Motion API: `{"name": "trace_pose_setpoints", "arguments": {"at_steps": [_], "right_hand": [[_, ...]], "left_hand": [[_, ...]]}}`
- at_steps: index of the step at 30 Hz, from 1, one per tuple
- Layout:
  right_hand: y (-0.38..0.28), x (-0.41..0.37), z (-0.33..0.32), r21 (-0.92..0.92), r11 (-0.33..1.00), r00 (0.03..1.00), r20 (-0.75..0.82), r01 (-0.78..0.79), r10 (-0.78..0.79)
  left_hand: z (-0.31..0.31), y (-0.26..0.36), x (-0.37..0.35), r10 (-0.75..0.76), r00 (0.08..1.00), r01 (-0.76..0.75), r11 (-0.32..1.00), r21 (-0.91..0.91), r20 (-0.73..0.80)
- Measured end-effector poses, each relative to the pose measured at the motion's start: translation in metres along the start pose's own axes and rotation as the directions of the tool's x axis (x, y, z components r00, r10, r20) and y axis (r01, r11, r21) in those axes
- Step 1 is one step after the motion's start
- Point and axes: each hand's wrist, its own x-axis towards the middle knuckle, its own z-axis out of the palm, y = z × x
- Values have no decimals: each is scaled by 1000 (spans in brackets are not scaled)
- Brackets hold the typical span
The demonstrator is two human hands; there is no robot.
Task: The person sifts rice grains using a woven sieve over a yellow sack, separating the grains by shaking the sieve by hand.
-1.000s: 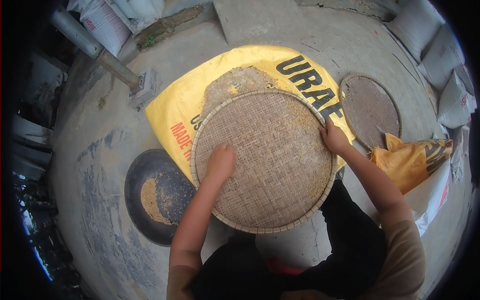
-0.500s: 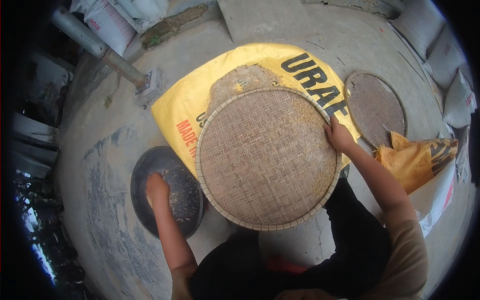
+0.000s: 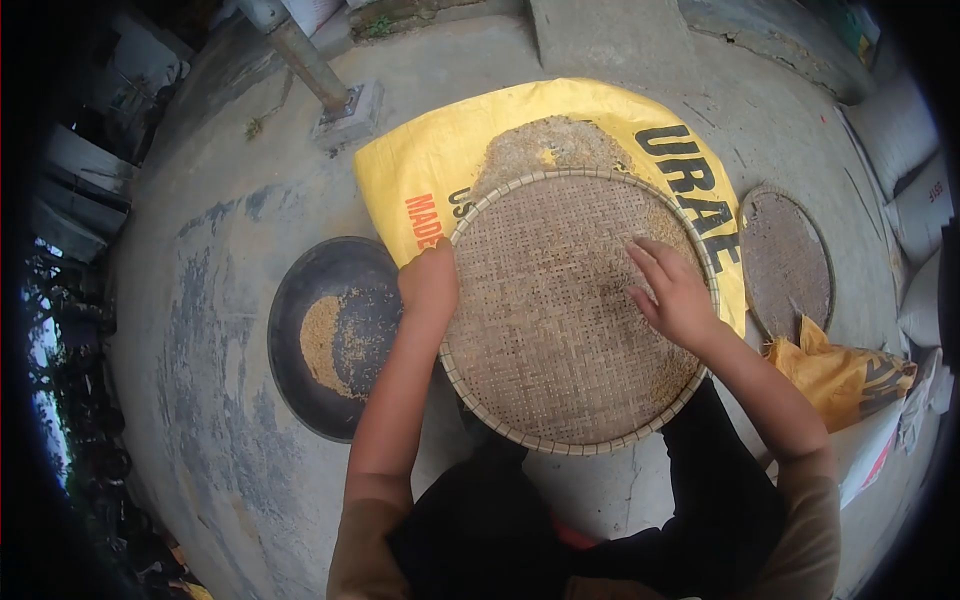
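Note:
A large round woven bamboo winnowing tray [image 3: 560, 330] lies over my lap, with a thin band of grain [image 3: 672, 225] along its right side. My left hand [image 3: 430, 278] is closed on the tray's left rim. Over the right half of the tray hovers my right hand [image 3: 672, 295], fingers spread and holding nothing. To the left, a dark round basin [image 3: 300, 265] sits on the floor with a heap of grain [image 3: 322, 345] in it and loose grains scattered beside the heap.
Beyond the tray a yellow printed sack [image 3: 400, 160] is spread on the concrete, bearing a pile of husky grain [image 3: 550, 145]. A second round tray [image 3: 790, 260] lies at right, near a crumpled orange sack [image 3: 840, 380]. A metal post [image 3: 310, 65] stands at upper left; full white sacks [image 3: 890, 130] line the right.
My left hand has left the basin and now grips the tray's left rim. My right hand has let go of the right rim and moved in over the tray.

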Motion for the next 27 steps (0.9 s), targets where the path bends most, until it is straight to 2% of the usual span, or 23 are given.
{"name": "trace_pose_setpoints", "arguments": {"at_steps": [2,3,4,6,7,9,11,13,14,15,17,19,21,23,24,26,27], "right_hand": [[-62,19,-6,200,923,941,17,329,-339],[-92,24,-9,220,860,877,37,461,-480],[-115,23,-1,332,780,825,7,531,-565],[-149,23,17,392,635,712,-76,665,-698],[-150,26,28,382,652,726,-77,655,-684],[-145,29,52,448,606,677,3,657,-736],[-118,36,53,286,706,724,54,648,-687],[-83,45,36,37,905,833,376,424,-406],[-54,44,39,-75,914,889,275,400,-366],[-31,48,29,-162,932,891,382,324,-244],[16,39,27,-272,954,960,277,126,-47],[50,27,13,-313,946,954,249,-84,167],[68,15,-2,-284,904,858,316,-321,404],[88,-4,-4,-194,868,815,301,-456,495],[96,-16,-2,-189,871,817,304,-453,491],[109,-40,5,-460,759,837,60,-460,544],[115,-47,6,-461,761,839,62,-457,541]], "left_hand": [[5,24,0,79,997,-80,997,18,22],[7,38,-2,174,985,-174,984,26,9],[8,51,-4,271,962,-271,962,36,-4],[14,77,-9,343,939,-342,939,33,-22],[17,85,-12,391,919,-390,920,33,-38],[22,92,-16,434,900,-433,901,23,-31],[32,91,-19,466,884,-466,885,10,-20],[48,81,-20,405,913,-400,913,-83,47],[48,78,-21,399,915,-394,915,-89,54],[46,73,-21,371,928,-371,928,-26,37],[39,62,-19,337,941,-337,940,44,17],[34,52,-18,344,938,-342,939,36,-41],[37,43,-13,329,943,-328,944,26,-48],[34,37,-15,318,947,-317,948,20,-53],[28,37,-16,304,951,-306,951,-38,-53],[25,35,-17,291,955,-295,951,-97,-54],[29,32,-17,275,961,-277,949,-151,-41]]}}
